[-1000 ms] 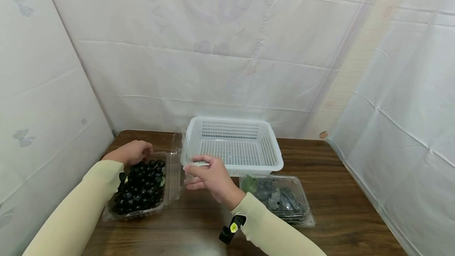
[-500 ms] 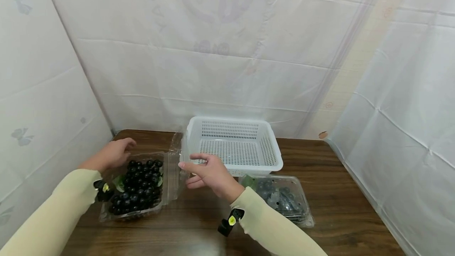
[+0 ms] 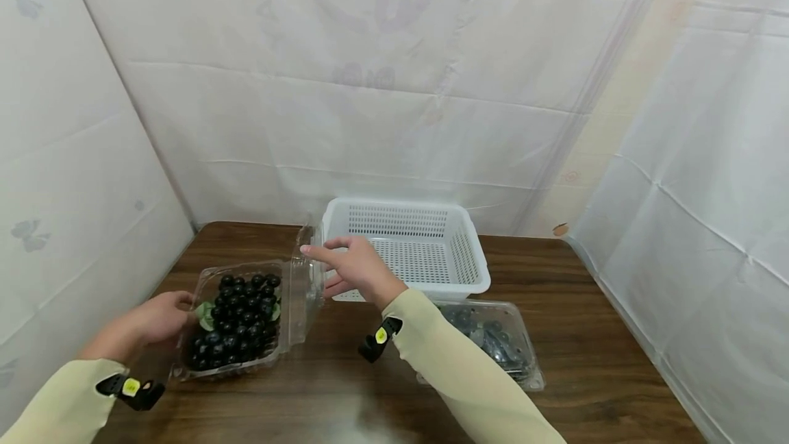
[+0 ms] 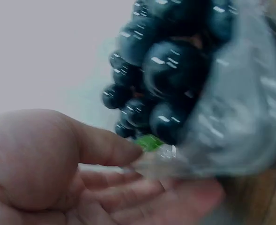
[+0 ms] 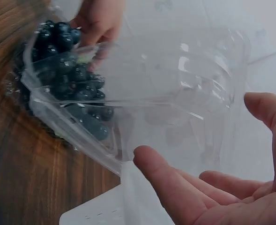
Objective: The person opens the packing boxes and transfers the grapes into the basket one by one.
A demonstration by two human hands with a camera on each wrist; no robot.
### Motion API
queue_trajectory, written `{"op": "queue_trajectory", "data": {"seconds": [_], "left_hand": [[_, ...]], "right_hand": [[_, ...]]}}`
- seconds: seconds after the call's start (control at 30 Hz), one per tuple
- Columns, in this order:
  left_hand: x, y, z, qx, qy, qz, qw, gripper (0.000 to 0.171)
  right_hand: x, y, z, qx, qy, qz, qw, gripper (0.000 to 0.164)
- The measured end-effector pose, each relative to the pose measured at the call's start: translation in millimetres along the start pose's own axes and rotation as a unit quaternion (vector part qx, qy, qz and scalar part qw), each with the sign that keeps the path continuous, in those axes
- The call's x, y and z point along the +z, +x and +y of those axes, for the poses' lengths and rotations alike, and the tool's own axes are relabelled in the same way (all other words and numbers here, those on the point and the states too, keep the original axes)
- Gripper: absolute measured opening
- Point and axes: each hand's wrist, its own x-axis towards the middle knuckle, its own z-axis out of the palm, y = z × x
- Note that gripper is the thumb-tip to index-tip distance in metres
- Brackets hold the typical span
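Dark, round grapes [image 3: 240,317] with green leaves fill a clear plastic clamshell box [image 3: 286,324] on the table's left side. Its lid [image 5: 175,98] stands raised on the right. My left hand [image 3: 157,321] is at the box's left side, its thumb near the rim and its fingers extended below it in the left wrist view; blur hides whether they touch. My right hand [image 3: 354,266] is beside the raised lid, fingers spread and holding nothing. In the right wrist view, its thumb and fingers stand apart in front of the clear lid.
Behind the right hand stands a white slotted plastic basket [image 3: 465,286]. A second, closed clear box of dark fruit [image 3: 502,344] lies at the right, partly behind the right sleeve. White sheeting [image 3: 394,136] encloses the brown wooden table [image 3: 592,334] at back and sides.
My left hand has moved from the box's far edge leftward and nearer, to its left side. My right hand has shifted slightly up and left by the lid, which looks more upright.
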Motion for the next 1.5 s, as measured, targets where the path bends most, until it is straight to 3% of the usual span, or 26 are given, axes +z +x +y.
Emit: {"op": "queue_trajectory", "data": {"seconds": [0.13,0.23,0.37,0.77,1.5], "left_hand": [[5.6,-2.8,-9.1,-0.004,-0.083,-0.004,0.9965,0.054],[4.8,-4.4,-12.7,0.0,-0.107,-0.004,0.9943,0.055],[2.3,-6.2,-14.1,0.005,-0.111,-0.006,0.9938,0.055],[1.4,-14.9,-19.1,-0.001,-0.134,-0.019,0.9908,0.058],[5.1,-29.5,-25.6,0.009,-0.14,-0.032,0.9896,0.052]], "right_hand": [[1.5,4.9,0.3,0.001,0.01,-0.012,1.0,0.069],[3.3,4.3,3.6,-0.002,0.015,-0.017,1.0,0.056],[4.9,-1.5,8.8,-0.006,0.041,-0.021,0.999,0.045],[7.8,-24.1,24.6,-0.018,0.094,-0.048,0.994,0.061],[10.5,-69.6,52.1,-0.044,0.181,-0.059,0.981,0.061]]}}
